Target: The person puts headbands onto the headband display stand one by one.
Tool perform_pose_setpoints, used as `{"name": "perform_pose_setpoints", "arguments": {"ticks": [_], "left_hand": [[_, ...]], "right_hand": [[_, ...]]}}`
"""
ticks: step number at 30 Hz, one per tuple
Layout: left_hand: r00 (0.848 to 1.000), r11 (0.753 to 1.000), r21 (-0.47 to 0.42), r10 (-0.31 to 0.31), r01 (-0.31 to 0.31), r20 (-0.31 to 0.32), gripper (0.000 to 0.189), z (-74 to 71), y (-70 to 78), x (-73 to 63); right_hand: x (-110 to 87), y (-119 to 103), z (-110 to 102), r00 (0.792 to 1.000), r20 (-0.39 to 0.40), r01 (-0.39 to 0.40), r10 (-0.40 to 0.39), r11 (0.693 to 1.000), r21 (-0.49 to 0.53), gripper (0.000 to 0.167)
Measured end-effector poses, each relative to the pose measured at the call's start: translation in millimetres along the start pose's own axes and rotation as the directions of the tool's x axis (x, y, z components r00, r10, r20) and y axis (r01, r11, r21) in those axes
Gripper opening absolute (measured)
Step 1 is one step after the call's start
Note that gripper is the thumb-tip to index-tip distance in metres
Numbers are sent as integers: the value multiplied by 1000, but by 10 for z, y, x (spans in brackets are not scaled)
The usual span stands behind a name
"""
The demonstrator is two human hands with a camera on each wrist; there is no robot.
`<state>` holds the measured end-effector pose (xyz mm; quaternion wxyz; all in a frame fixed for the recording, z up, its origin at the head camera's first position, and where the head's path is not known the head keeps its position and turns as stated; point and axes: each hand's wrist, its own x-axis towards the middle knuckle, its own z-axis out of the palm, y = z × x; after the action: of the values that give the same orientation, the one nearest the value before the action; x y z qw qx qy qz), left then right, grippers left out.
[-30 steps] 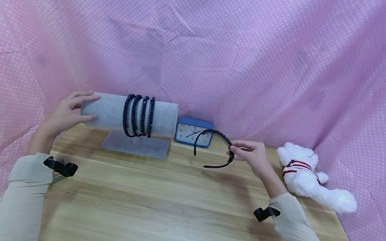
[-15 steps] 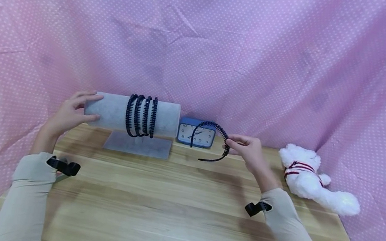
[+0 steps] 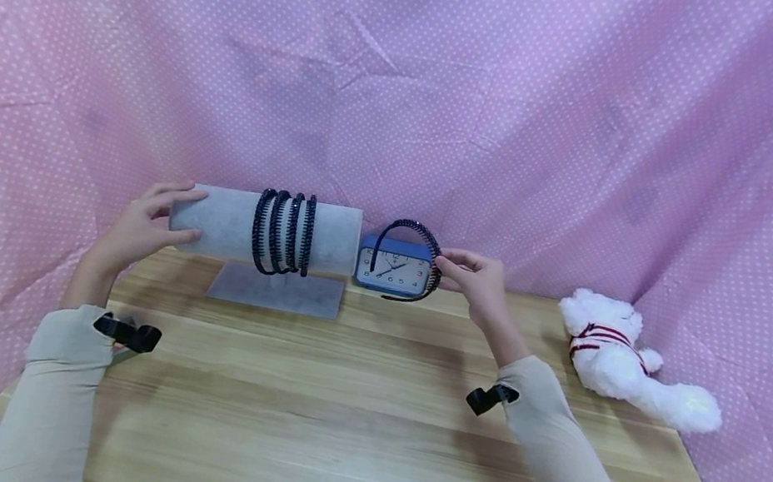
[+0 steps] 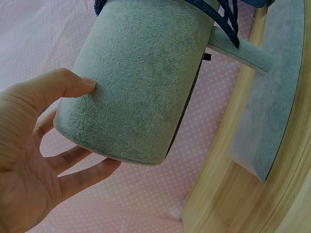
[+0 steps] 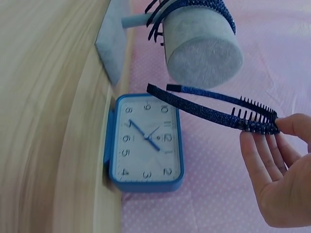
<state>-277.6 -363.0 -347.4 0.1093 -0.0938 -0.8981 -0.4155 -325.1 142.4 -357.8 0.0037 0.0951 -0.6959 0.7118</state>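
Note:
A grey plush-covered headband stand (image 3: 222,222), a horizontal cylinder on a post and flat base, stands at the back left. Several dark toothed headbands (image 3: 281,233) hang round its middle. My left hand (image 3: 140,226) grips the cylinder's left end, thumb on the near side and fingers behind, as the left wrist view shows. My right hand (image 3: 474,284) pinches another dark headband (image 5: 204,109) between thumb and fingers at its toothed top. Its open ends point left toward the cylinder's right end, apart from it. The held headband is in front of the clock in the head view.
A blue alarm clock (image 3: 393,267) stands on the table just right of the stand. At the right lies a white plush toy (image 3: 613,344) with red striped ribbon. Pink dotted cloth (image 3: 411,85) hangs behind the wooden table (image 3: 358,422).
My right hand has moved left and slightly up with the headband, from the clock's right side to before its face. The left hand keeps its hold on the stand.

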Motion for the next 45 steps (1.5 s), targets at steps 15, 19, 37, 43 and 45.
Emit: {"name": "perform_pose_setpoints", "arguments": {"ticks": [15, 19, 37, 43, 45], "left_hand": [[1000, 1000, -1, 4, -4, 4, 62, 0, -21, -10], [1000, 1000, 3, 1, -1, 6, 62, 5, -37, -7], [1000, 1000, -4, 21, -21, 1, 62, 17, -2, -30], [1000, 1000, -3, 16, -16, 1, 63, 4, 2, -30], [1000, 1000, 0, 14, -14, -1, 63, -3, -4, -26]], "right_hand": [[177, -42, 388, 996, -58, 68, -71, 996, -52, 27], [219, -22, 477, 991, -59, 112, -119, 987, -113, 24], [244, -86, 850, 991, 22, 137, -135, 970, -203, 21], [184, -36, 921, 995, 25, 101, -99, 984, -146, 21], [171, -35, 945, 996, 28, 92, -89, 987, -134, 21]]}}
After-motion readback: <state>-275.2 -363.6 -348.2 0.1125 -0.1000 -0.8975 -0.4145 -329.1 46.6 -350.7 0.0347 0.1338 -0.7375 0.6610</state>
